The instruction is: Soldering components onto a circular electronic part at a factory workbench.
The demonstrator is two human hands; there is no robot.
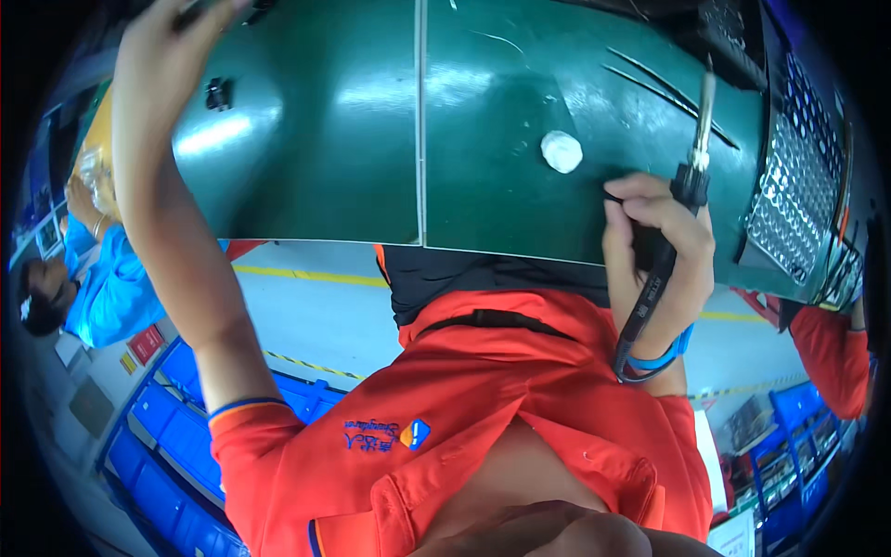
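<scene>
My right hand, near the table's front edge, holds a soldering iron with its metal tip pointing away from me. Thumb and forefinger of that hand also pinch a small black piece. A round white wad lies on the green table just beyond them. Farther back rest black tweezers. My left hand reaches to the far left, partly cut off by the picture's edge. Its fingers are curled at a dark object too hidden to name. A small black part lies nearby on the table.
A light seam divides the green tabletop. At the right stands a tray with rows of round cells, with cables beside it. A person in blue works at the left, and a red sleeve shows at the right.
</scene>
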